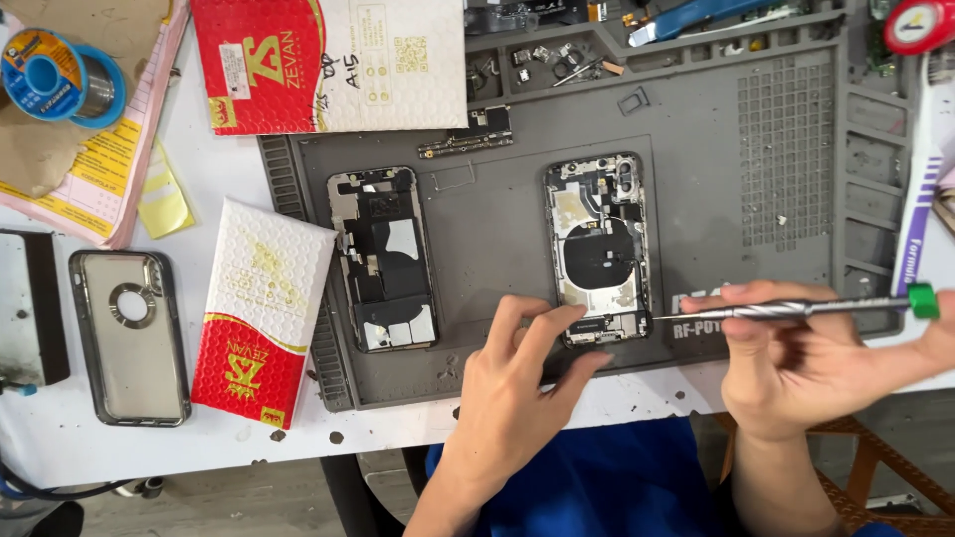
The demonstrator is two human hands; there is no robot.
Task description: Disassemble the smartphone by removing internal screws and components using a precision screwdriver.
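Observation:
Two opened phone housings lie on a grey repair mat (716, 199). The right housing (597, 249) shows a round coil and small parts. My left hand (517, 383) rests its fingertips on that housing's bottom edge. My right hand (796, 363) grips a slim metal screwdriver (796, 310) with a green cap, held level, its tip just right of the housing's lower end. The left housing (383, 259) sits apart, untouched.
A red and white padded pouch (261, 313) lies at the mat's left edge, a larger one (328, 60) behind. A clear phone case (129, 333), a solder spool (55, 75) and papers sit at left. Mat trays at the back hold small parts.

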